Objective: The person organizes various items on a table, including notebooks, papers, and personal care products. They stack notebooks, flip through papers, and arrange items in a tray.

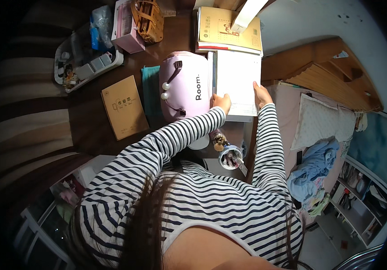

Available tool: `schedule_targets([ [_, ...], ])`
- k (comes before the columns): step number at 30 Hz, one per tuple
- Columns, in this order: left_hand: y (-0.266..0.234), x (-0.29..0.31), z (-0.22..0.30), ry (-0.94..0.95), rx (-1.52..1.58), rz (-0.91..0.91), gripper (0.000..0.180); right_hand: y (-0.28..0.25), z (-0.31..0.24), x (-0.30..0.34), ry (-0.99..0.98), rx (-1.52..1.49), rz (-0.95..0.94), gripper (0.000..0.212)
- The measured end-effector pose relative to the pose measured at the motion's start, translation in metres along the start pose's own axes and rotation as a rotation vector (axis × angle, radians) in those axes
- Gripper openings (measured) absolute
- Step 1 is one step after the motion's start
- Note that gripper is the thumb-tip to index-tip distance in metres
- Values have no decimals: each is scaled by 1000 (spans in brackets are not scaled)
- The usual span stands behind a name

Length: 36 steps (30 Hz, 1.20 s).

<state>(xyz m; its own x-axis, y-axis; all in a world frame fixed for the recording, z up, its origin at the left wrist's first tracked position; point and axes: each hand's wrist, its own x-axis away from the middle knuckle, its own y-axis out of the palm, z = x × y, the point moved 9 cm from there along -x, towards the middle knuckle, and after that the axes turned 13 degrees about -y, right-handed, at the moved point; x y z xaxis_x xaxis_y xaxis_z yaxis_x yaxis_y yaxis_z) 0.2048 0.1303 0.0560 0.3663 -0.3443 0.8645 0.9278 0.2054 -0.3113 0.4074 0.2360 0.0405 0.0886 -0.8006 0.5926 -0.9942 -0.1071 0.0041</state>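
Note:
A stack of white-topped books or papers (pixel 237 78) lies at the right edge of the dark desk, just in front of a pile of tan-covered books (pixel 213 27). My left hand (pixel 222 103) is closed at the stack's near left corner, its fingers bent. At the right edge, my right hand (pixel 262 94) grips with the thumb up along the side; its other fingers are mostly hidden. Close to my left hand sits a pale pink bag (pixel 189 85) with dark handles and pearl-like beads.
Left of the bag are a teal notebook (pixel 152 90) and a brown exercise book (pixel 125 107). A white tray (pixel 95 77), pink box (pixel 128 27) and woven basket (pixel 150 22) stand farther back. A pen cup (pixel 231 157) and jar (pixel 218 139) are near my body. A bed (pixel 288 117) is right.

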Motion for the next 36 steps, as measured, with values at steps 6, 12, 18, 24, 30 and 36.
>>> schedule_targets([
  [6, 21, -17, -7, -72, 75, -24, 92, 15, -10, 5, 41, 53, -41, 53],
  [12, -65, 124, 67, 485, 113, -358, 87, 22, -145, 13, -631, 904, 293, 65],
  [18, -344, 198, 18, 1250, -4, 409, 53, 292, -239, 243, -1144, 458, -387, 25],
  [24, -447, -97, -201, 39, -240, 656, 77, 476, 11, 178, -683, 885, -710, 62],
  [30, -461, -114, -180, -2, -1, 813, 74, 499, 101, 156, -597, 1273, -692, 75],
  [36, -470, -116, -139, 572, 351, 339, 49, 504, 82, 153, -364, 1043, -698, 71],
])
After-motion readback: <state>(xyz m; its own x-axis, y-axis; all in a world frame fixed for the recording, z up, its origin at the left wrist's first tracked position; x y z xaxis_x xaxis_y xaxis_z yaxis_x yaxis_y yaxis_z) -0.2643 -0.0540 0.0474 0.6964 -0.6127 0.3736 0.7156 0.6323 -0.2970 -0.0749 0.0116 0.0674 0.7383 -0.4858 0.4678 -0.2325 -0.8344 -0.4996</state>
